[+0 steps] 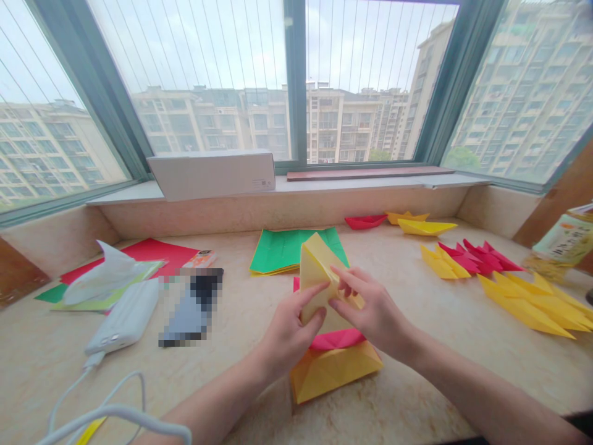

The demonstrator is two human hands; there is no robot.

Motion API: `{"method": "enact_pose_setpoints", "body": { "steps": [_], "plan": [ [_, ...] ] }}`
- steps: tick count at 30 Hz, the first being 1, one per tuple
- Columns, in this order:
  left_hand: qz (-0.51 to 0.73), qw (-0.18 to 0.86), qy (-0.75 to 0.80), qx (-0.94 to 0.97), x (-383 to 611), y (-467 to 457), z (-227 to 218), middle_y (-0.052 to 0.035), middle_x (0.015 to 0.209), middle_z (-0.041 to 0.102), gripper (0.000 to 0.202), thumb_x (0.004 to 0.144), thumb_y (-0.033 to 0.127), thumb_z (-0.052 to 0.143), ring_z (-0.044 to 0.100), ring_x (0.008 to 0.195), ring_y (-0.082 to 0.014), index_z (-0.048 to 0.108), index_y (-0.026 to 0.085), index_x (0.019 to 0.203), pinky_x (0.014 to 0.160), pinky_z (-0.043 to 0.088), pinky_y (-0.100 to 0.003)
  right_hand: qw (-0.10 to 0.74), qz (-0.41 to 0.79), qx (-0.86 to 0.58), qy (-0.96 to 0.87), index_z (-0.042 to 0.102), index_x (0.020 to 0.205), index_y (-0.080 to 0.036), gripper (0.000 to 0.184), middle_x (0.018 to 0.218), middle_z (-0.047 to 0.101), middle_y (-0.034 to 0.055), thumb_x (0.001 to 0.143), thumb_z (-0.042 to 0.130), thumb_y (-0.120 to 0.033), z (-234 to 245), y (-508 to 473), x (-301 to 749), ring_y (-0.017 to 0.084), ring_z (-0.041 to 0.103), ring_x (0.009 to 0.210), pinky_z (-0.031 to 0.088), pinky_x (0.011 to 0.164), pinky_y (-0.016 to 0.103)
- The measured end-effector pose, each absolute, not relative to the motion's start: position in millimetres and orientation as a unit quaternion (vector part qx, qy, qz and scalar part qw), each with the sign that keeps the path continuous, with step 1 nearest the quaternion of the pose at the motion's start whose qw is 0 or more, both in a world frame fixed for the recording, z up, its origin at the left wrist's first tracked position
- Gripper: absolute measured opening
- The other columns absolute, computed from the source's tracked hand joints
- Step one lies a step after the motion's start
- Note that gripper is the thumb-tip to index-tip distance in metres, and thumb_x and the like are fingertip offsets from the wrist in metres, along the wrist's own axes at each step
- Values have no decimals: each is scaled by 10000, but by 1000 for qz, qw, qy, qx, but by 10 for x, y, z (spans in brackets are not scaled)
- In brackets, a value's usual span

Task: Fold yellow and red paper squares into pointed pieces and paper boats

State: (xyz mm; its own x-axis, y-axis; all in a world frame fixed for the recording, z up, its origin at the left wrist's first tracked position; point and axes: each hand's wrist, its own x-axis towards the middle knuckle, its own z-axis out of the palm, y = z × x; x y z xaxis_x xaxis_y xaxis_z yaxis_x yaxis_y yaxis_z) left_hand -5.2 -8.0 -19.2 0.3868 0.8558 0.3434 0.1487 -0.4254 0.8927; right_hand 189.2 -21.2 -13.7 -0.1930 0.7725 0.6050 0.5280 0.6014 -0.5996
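A piece of folded yellow paper (315, 266) is held up off the counter between my two hands. My left hand (296, 318) grips its lower left side, thumb and forefinger pressed on the paper. My right hand (365, 303) pinches it from the right, with fingertips near the middle fold. Below the hands lies a folded yellow paper piece (336, 371), with a folded pink-red paper piece (338, 339) on its far side. Behind the held paper are green sheets (287, 250) with yellow edges showing underneath.
Folded boats, one red (365, 221) and some yellow (426, 228), stand at the back right. Several yellow folded shapes (537, 303) and red ones (479, 256) lie right, near a jar (565, 241). Left are a phone (192, 312), a white power bank (124, 318) with cable and red paper (157, 253).
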Motion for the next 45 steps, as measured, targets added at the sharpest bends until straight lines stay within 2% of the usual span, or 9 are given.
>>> {"method": "enact_pose_setpoints", "body": {
  "steps": [9,14,18,23,27,29,32,38,45],
  "plan": [
    [519,466,325,639,-26,-116,-256,-116,1347,610,701,885,270,642,650,1117,-241,312,273,1503,961,528,-385,388,-21,-420,-820,365,1521,-270,610,1486,422,154,945,566,-284,-177,-265,1846,335,399,1376,421,1085,556],
    [506,423,360,660,-37,-152,-178,-79,1486,496,653,874,253,646,546,1283,-240,403,293,1478,1100,424,-390,295,-38,-362,-884,47,1593,-173,937,1615,236,169,909,621,-459,-262,-249,1813,338,197,1497,253,1198,569],
    [515,474,324,637,-43,-202,-75,-104,1431,553,718,901,323,619,545,1289,-244,288,284,1537,1100,429,-404,322,-15,-333,-886,179,1580,-176,781,1620,220,153,937,587,-346,-326,-160,1836,317,179,1504,253,1204,552],
    [545,536,252,594,-58,-162,-25,-102,1156,711,847,944,437,557,658,1110,-229,3,296,1570,1004,492,-437,470,154,-368,-787,466,1457,-274,491,1463,532,59,983,397,-166,-237,-111,1893,260,493,1356,380,1147,501],
    [565,467,347,585,-118,4,-43,-71,1046,717,605,906,436,628,666,1004,-206,410,242,1436,863,530,-333,553,430,-396,-593,633,1258,-200,381,1205,711,108,974,521,-427,-104,-146,1911,332,675,1102,561,928,475],
    [506,462,356,636,-151,59,-64,-80,935,721,412,902,485,611,670,889,-202,649,151,1139,775,528,-295,545,539,-357,-535,623,1255,-185,426,1186,716,118,936,588,-465,-59,-163,1912,338,689,1066,577,888,465],
    [436,468,371,673,-159,64,-99,-84,711,702,494,903,561,559,646,666,-178,698,102,782,629,500,-265,518,600,-324,-517,628,1249,-191,434,1165,723,107,907,644,-456,-63,-176,1899,313,703,1029,575,887,440],
    [429,542,343,636,-55,-44,-86,-119,770,749,521,911,568,539,698,674,-211,746,91,886,676,563,-312,498,450,-367,-644,592,1335,-222,404,1213,704,89,998,483,-417,-257,-158,1867,283,699,1023,572,893,445],
    [459,605,226,610,-67,-178,-83,-156,1125,729,534,877,557,610,660,1104,-322,689,130,1188,946,525,-424,405,22,-314,-858,285,1546,-326,654,1527,450,50,959,408,-65,-195,-143,1954,243,434,1398,396,1128,488]
  ]
}}
